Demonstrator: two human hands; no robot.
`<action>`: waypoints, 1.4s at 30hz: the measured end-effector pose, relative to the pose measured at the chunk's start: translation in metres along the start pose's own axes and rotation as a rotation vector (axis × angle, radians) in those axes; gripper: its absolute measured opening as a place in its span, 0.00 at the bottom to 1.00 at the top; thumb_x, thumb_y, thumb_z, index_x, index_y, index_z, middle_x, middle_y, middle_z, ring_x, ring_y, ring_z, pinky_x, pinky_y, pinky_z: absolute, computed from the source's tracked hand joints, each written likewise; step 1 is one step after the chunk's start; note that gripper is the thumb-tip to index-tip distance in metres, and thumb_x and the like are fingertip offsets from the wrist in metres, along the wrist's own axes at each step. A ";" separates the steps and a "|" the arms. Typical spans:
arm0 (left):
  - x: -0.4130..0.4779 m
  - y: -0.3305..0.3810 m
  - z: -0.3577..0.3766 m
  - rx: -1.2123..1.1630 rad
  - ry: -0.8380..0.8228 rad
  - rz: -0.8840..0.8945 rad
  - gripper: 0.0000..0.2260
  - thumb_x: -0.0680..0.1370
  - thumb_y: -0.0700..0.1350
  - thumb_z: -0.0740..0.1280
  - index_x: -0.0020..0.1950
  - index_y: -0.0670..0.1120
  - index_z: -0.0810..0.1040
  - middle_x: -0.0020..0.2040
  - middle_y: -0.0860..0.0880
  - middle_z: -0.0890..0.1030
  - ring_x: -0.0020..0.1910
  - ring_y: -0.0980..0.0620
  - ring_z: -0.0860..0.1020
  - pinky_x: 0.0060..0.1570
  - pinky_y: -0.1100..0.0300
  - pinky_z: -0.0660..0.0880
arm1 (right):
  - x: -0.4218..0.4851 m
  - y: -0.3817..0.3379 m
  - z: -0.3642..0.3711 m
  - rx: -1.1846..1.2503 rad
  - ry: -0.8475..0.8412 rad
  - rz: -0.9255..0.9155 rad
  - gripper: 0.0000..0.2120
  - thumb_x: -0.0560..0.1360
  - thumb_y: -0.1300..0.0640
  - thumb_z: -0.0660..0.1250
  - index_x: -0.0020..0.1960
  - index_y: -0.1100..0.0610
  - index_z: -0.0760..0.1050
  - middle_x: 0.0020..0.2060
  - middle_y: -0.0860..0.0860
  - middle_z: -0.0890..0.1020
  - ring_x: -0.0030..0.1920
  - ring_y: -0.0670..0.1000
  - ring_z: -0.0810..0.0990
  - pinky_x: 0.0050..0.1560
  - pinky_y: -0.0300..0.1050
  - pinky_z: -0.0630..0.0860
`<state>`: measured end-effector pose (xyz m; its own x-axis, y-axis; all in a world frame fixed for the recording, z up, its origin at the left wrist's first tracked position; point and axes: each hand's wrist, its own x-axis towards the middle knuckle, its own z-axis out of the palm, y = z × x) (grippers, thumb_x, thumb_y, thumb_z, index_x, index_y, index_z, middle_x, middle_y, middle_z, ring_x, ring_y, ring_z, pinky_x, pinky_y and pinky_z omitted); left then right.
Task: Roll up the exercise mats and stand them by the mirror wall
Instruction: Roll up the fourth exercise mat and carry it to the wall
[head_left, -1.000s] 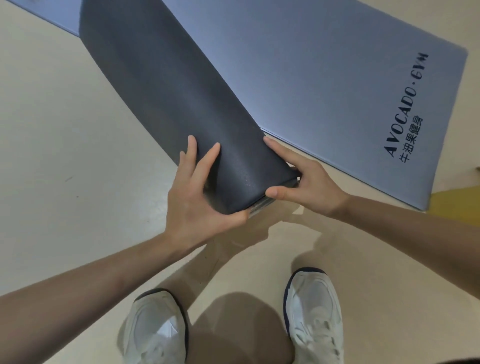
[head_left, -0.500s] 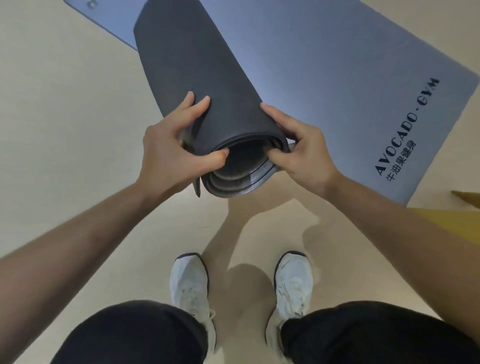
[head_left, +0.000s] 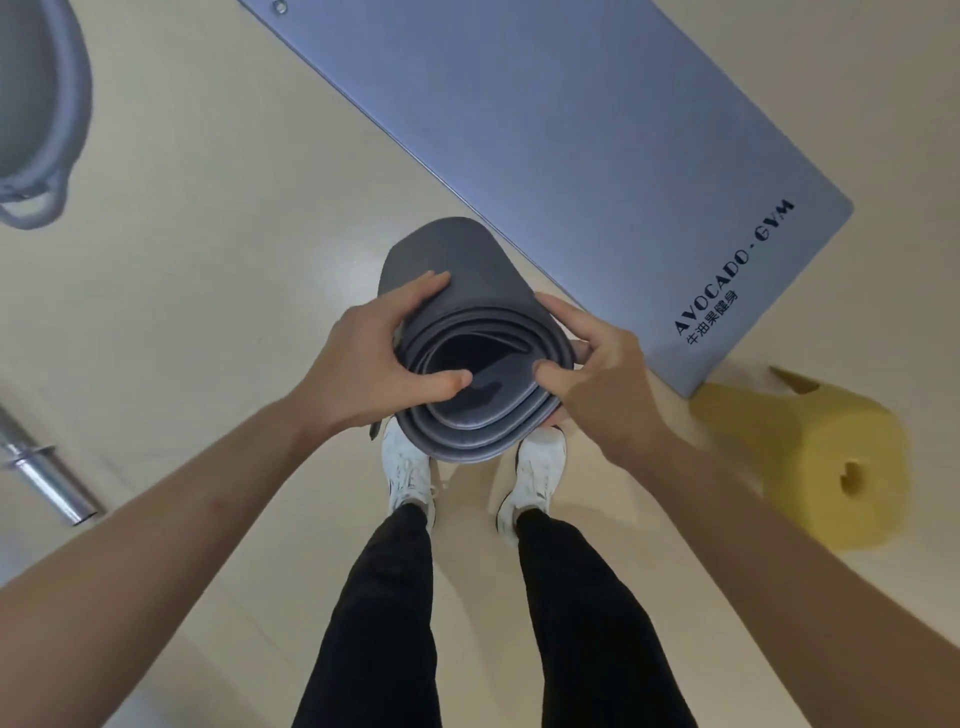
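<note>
where the two bare forearms meet at mid-frame, item one: left hand (head_left: 363, 374), fingers curled over the outer wall of a rolled dark grey foam exercise mat (head_left: 467, 291), thumb hooked over its rim into the hollow core. item two: right hand (head_left: 602, 379), gripping the opposite side of the same roll, fingers wrapped on the outer wall, thumb pressed on the coiled layers at the rim. the roll stands roughly upright between both hands, open end facing the camera, spiral loose; its far end is hidden, so contact with the floor cannot be told. below it: black trousers (head_left: 384, 613) and a pair of white sneakers (head_left: 408, 467), toes partly covered by the roll. underfoot: pale beige smooth floor (head_left: 208, 260). to the right, near the feet: a yellow foam roll (head_left: 810, 467) lying on its side. to the left: a shiny metal bar (head_left: 47, 467) on the floor. farther ahead: a flat blue-grey exercise mat (head_left: 597, 145), unrolled, printed "avocado · gym" near one corner, that corner just beside the yellow roll. far left: a grey looped object (head_left: 47, 104), cut off by the frame, kind unclear.
</note>
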<state>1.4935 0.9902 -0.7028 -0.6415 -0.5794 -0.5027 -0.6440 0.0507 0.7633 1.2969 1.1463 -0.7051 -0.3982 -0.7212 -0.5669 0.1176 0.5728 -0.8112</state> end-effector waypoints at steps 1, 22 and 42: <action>-0.009 -0.002 0.002 -0.018 -0.012 -0.014 0.43 0.64 0.63 0.77 0.77 0.61 0.68 0.75 0.58 0.73 0.72 0.57 0.73 0.69 0.47 0.74 | -0.008 -0.003 0.002 0.006 -0.006 0.048 0.31 0.74 0.67 0.69 0.74 0.48 0.74 0.62 0.50 0.84 0.61 0.53 0.83 0.47 0.52 0.86; -0.005 0.003 -0.028 -0.048 0.131 -0.248 0.27 0.75 0.52 0.73 0.75 0.56 0.75 0.60 0.51 0.85 0.59 0.52 0.82 0.62 0.60 0.74 | -0.012 -0.015 0.051 -0.270 0.148 -0.045 0.37 0.74 0.64 0.73 0.79 0.51 0.64 0.64 0.32 0.75 0.63 0.34 0.75 0.65 0.31 0.72; -0.273 0.027 0.015 -0.433 0.385 -0.487 0.21 0.76 0.48 0.73 0.69 0.57 0.81 0.56 0.58 0.86 0.58 0.58 0.83 0.63 0.50 0.78 | -0.145 -0.103 0.059 -0.557 -0.462 0.004 0.34 0.72 0.70 0.71 0.72 0.43 0.75 0.56 0.41 0.84 0.54 0.50 0.84 0.53 0.58 0.84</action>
<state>1.6452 1.1616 -0.5512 -0.0846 -0.7017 -0.7074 -0.5454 -0.5615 0.6222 1.3966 1.1689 -0.5479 0.0406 -0.7391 -0.6724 -0.4114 0.6009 -0.6853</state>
